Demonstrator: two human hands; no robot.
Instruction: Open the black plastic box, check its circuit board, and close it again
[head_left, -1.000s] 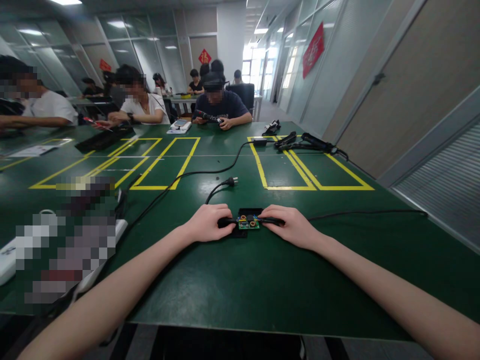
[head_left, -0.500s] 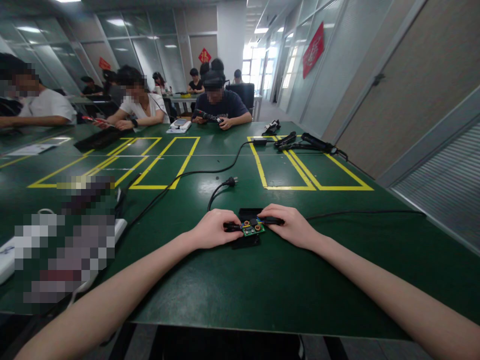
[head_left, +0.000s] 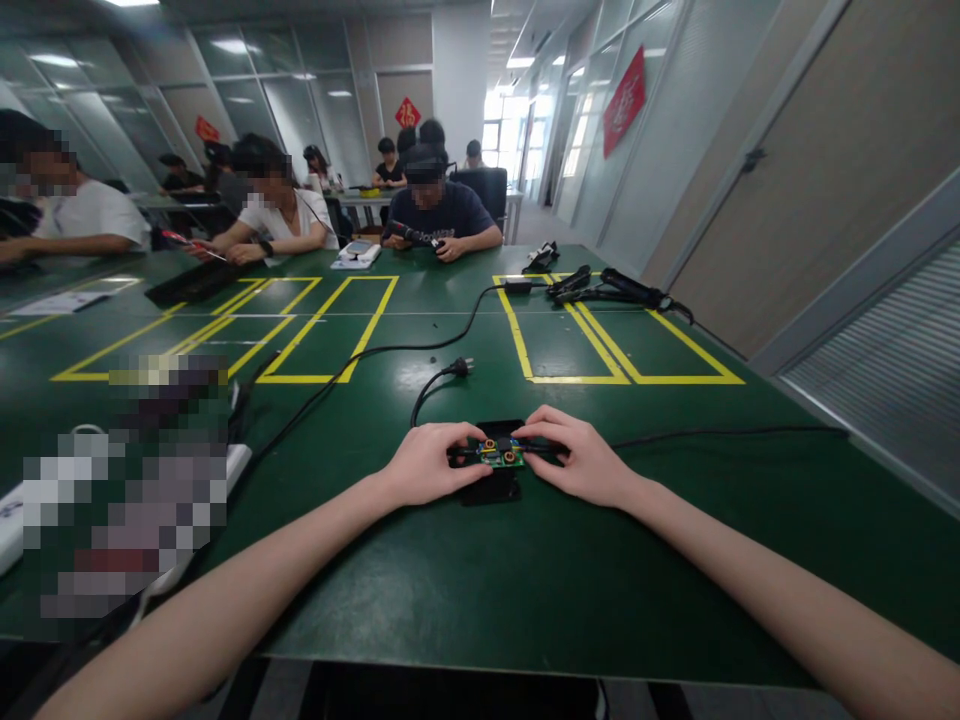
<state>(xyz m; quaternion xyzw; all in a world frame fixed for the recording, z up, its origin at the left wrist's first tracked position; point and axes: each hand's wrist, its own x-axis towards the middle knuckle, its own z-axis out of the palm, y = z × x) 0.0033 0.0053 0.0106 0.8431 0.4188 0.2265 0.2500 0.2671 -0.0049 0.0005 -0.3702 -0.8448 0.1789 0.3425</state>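
The left hand (head_left: 427, 465) and right hand (head_left: 581, 462) cover the ends of the circuit board (head_left: 499, 459), whose finest parts are too small to tell apart. Just beyond the grip, a black casing piece (head_left: 501, 427) is partly hidden by the fingers; on the near side, a dark flat piece (head_left: 491, 489) is half covered. Well left of the grip, a pixelated patch (head_left: 142, 500) masks whatever lies there; far beyond, a co-worker (head_left: 94, 215) is cut off by the left edge.

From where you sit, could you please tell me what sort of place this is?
It looks like an office used for bench work: glass partitions, a large green table marked with yellow tape, and an exposed circuit board.
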